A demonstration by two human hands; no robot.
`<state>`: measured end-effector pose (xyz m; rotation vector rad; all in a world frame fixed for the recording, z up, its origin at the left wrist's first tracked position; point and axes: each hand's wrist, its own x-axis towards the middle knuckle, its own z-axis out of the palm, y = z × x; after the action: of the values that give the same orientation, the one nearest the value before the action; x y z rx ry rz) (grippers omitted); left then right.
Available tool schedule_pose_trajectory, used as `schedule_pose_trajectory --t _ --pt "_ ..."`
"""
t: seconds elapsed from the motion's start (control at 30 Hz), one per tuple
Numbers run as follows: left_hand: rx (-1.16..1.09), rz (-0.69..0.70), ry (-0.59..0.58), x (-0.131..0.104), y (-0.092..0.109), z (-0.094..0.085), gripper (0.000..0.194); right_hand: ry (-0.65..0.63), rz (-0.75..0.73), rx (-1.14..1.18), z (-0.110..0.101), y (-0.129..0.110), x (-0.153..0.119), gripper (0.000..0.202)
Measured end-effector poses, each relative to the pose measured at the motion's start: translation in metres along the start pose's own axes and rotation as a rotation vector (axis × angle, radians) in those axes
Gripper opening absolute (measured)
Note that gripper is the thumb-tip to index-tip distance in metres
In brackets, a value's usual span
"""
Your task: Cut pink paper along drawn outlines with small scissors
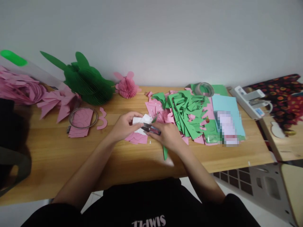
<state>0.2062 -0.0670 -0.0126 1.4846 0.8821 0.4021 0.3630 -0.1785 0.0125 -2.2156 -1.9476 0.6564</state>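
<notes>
Near the middle of the table, my left hand (124,127) pinches a folded piece of white paper (139,120) between thumb and fingers. My right hand (170,136) is closed on a small dark tool with a shiny metal part (151,128); its exact kind I cannot make out. The tool's front end reaches the white paper, and I cannot tell whether it grips it. Pink paper pieces (136,138) lie under the hands. A narrow green paper strip (165,153) lies below my right hand.
Green paper scraps (189,110) are heaped to the right, beside tape (204,90), blue paper (229,104) and a power strip (248,102). Leftward stand a green honeycomb paper shape (88,82), a small pink one (127,85) and a metal ring (83,118) on pink cutouts.
</notes>
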Motion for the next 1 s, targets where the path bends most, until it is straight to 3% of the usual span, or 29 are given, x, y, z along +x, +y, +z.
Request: schedule_pose_trajectory --t 0.23,0.67,1.0 --pt "-0.003 -0.049 -0.197 0.006 0.012 -0.014 0.028 -0.03 -0.108 0.118 -0.009 0.018 0.004 0.024" --pt "0.123 -0.025 -0.218 0.01 0.026 -0.023 0.033 -0.096 -0.257 0.137 -0.042 0.024 0.001 0.017" --pt "-0.023 -0.062 -0.209 0.013 0.026 -0.017 0.025 -0.117 -0.318 0.213 -0.05 0.026 0.007 0.018"
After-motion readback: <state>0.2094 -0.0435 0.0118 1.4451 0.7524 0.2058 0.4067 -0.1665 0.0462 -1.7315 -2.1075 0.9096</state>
